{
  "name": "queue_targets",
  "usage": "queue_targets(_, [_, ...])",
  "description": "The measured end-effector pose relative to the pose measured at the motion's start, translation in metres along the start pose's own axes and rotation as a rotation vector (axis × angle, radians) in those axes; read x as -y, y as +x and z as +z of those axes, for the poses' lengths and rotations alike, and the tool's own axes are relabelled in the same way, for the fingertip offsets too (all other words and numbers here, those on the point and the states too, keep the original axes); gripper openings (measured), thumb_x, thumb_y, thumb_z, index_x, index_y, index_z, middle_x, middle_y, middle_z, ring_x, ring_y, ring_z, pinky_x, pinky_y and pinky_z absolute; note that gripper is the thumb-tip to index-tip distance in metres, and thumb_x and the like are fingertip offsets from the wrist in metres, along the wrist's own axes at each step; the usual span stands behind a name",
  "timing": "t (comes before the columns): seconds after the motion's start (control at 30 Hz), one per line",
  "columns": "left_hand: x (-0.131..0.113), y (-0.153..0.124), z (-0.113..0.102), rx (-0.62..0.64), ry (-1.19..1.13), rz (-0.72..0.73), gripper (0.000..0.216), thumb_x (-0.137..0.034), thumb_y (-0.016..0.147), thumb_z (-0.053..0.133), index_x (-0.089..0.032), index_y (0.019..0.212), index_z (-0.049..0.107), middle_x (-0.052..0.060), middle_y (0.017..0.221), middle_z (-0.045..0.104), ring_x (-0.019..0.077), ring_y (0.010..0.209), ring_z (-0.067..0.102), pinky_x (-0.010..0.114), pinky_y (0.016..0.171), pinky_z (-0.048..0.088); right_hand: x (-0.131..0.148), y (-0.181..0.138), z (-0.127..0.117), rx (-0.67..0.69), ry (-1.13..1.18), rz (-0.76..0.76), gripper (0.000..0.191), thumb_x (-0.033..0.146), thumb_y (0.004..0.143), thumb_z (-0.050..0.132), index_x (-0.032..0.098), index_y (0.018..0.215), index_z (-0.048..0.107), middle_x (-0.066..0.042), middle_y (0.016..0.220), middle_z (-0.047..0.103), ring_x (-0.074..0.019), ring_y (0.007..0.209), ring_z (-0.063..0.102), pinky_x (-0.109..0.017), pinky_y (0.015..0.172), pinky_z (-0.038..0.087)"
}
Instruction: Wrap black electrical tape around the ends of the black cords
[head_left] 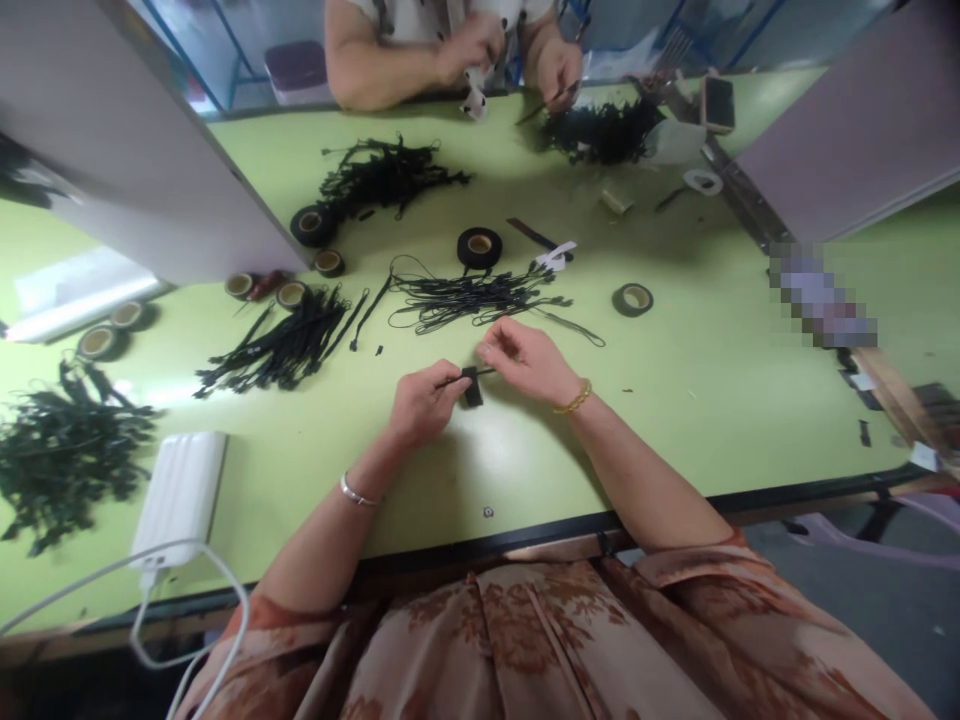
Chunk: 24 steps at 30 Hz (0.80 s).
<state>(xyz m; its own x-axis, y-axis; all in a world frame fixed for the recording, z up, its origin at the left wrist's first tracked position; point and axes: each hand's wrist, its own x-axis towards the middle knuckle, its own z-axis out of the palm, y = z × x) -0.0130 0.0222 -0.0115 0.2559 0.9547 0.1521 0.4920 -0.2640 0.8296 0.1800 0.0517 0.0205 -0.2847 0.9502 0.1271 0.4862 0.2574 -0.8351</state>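
Left hand (421, 402) and right hand (525, 358) are both pinching a thin black wire (471, 381) — with black tape hanging from it — just above the green surface (675, 400), mid-width, nearer its front edge. Wire bundle (480, 297) is lying just beyond.

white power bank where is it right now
In the head view the white power bank lies on the green table at the left, near the front edge, between a dark wire pile and the person's left arm.
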Motion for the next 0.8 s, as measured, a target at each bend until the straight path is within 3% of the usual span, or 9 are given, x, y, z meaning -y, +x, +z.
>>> queue_targets(0.13, [-0.001,-0.002,0.002,-0.002,0.413,0.366,0.033,-0.032,0.093,0.048,-0.019,0.064,0.059,0.001,0.057,0.055,0.013,0.057,0.043,0.028,0.055,0.028,0.003,0.001,-0.001,0.27,-0.039,0.173,0.025,0.042,0.088,0.056,0.017,0.082,0.061,0.0,0.061,0.062,-0.0129,0.055,0.054,-0.025,0.057,0.038])
queue_targets(0.2, [-0.002,-0.003,0.002,0.011,0.547,0.47,0.037,-0.031,0.095,0.044,-0.019,0.063,0.057,0.002,0.055,0.053,0.0137,0.056,0.04,0.03,0.054,0.024,0.006,0.001,0.002,0.36,0.031,0.236,0.024,0.04,0.085,0.059,0.017,0.083,0.063,0.003,0.054,0.058,-0.0109,0.049,0.05,-0.024,0.053,0.035])
queue_targets(0.3, [-0.005,-0.003,0.002,0.059,0.643,0.5,0.035,-0.029,0.095,0.043,-0.019,0.065,0.057,0.003,0.055,0.052,0.0142,0.056,0.039,0.031,0.054,0.021,0.009,-0.001,0.011,0.297,0.196,0.337,0.016,0.03,0.076,0.066,0.017,0.084,0.061,0.008,0.049,0.05,-0.008,0.044,0.041,-0.022,0.048,0.031])
queue_targets(0.43, [-0.01,-0.004,0.003,0.095,0.65,0.321,0.031,-0.028,0.093,0.045,-0.018,0.066,0.057,0.003,0.057,0.053,0.0144,0.056,0.041,0.03,0.053,0.019,0.008,-0.002,0.022,-0.033,0.482,0.334,0.029,0.021,0.066,0.071,0.021,0.084,0.048,0.011,0.052,0.047,-0.0077,0.047,0.044,-0.022,0.049,0.036])
queue_targets(0.53, [-0.011,-0.004,0.004,0.12,0.535,0.153,0.033,-0.033,0.092,0.047,-0.018,0.063,0.054,0.002,0.057,0.051,0.0135,0.057,0.042,0.029,0.055,0.022,0.005,-0.003,0.022,-0.167,0.689,0.244,0.038,0.024,0.065,0.073,0.024,0.084,0.041,0.011,0.056,0.048,-0.0083,0.048,0.048,-0.023,0.051,0.04])
queue_targets(0.67, [-0.01,-0.004,0.005,0.085,0.264,-0.068,0.033,-0.035,0.09,0.047,-0.018,0.062,0.049,-0.002,0.056,0.046,0.0111,0.056,0.038,0.026,0.057,0.026,0.004,-0.005,0.011,-0.134,0.736,0.059,0.04,0.029,0.067,0.077,0.024,0.085,0.041,0.008,0.063,0.052,-0.0095,0.053,0.054,-0.024,0.053,0.044])
queue_targets(0.8, [-0.002,-0.001,0.006,-0.021,-0.117,-0.273,0.033,-0.04,0.088,0.048,-0.019,0.063,0.044,-0.005,0.055,0.038,0.0098,0.055,0.034,0.024,0.055,0.028,0.007,-0.008,0.001,0.007,0.506,-0.07,0.031,0.037,0.073,0.075,0.022,0.081,0.049,0.005,0.063,0.055,-0.0109,0.056,0.055,-0.026,0.055,0.045])
